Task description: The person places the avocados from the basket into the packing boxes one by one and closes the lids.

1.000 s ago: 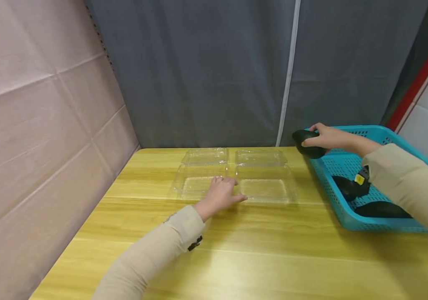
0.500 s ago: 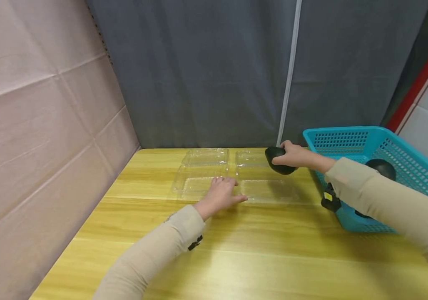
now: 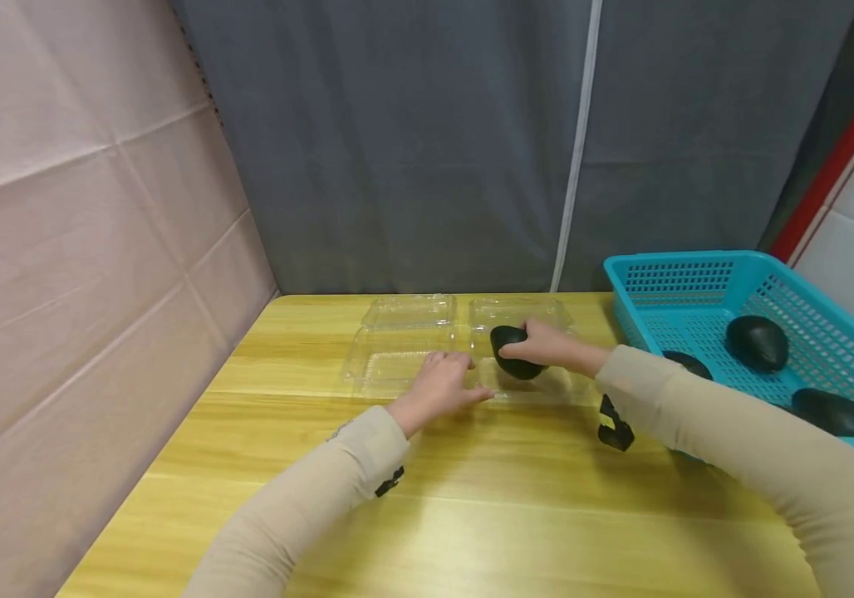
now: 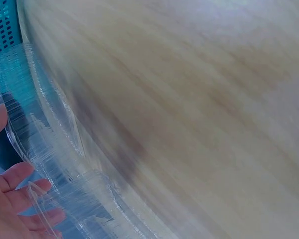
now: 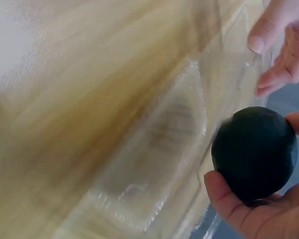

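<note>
My right hand (image 3: 547,345) grips a dark green avocado (image 3: 515,354) between thumb and fingers, over the right clear plastic clamshell box (image 3: 569,386). In the right wrist view the avocado (image 5: 254,154) shows its rounded end, fingertips on both sides. The box's lid is folded back behind its tray. My left hand (image 3: 438,386) lies with spread, relaxed fingers at the inner edges of the two boxes. The left clamshell box (image 3: 375,374) also stands with its lid back. In the left wrist view the fingers (image 4: 25,196) of that hand overlap the clear plastic rim.
A blue perforated basket (image 3: 684,278) stands at the right of the wooden table (image 3: 472,515). Several more avocados lie in it, one (image 3: 758,343) near its middle; my right sleeve covers its near left corner. A grey curtain (image 3: 412,149) hangs behind the table.
My right hand has carried the avocado from above the basket leftwards and down, over the right box. My left hand has stayed in place.
</note>
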`<state>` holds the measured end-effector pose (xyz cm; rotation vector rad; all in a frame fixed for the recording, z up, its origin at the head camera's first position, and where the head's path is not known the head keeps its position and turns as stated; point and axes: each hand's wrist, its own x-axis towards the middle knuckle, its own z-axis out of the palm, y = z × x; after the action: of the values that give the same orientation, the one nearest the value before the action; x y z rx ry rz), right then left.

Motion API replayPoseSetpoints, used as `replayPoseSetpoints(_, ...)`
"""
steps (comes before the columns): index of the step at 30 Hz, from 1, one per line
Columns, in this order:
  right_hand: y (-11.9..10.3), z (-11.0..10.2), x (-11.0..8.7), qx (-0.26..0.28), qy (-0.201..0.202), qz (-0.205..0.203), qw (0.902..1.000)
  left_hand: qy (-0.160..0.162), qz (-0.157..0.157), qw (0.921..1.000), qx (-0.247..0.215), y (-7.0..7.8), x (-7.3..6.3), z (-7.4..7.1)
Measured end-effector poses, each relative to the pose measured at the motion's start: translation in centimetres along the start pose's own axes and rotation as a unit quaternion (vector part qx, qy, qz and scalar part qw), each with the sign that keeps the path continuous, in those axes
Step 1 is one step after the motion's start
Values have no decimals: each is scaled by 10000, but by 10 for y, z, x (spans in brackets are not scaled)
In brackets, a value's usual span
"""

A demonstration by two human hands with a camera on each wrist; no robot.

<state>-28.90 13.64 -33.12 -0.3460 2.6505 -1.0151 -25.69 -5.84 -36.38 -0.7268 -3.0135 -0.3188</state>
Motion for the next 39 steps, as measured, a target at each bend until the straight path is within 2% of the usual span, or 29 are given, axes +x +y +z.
replayPoseSetpoints(10, -4, 27, 10, 182, -57, 310, 9993, 109, 193, 9995, 244, -2, 1, 0)
replayPoseSetpoints(18, -4, 37, 16, -44, 113, 438, 9990, 21, 170, 9995, 247, -2, 1, -1)
replayPoseSetpoints(31, -5, 38, 16, -36, -62, 708, 9975, -60, 180, 9994, 284, -1, 1, -3)
replayPoseSetpoints(39, -15, 25, 11, -460, -373, 628, 9963, -92, 111, 9996, 230, -1, 0, -3)
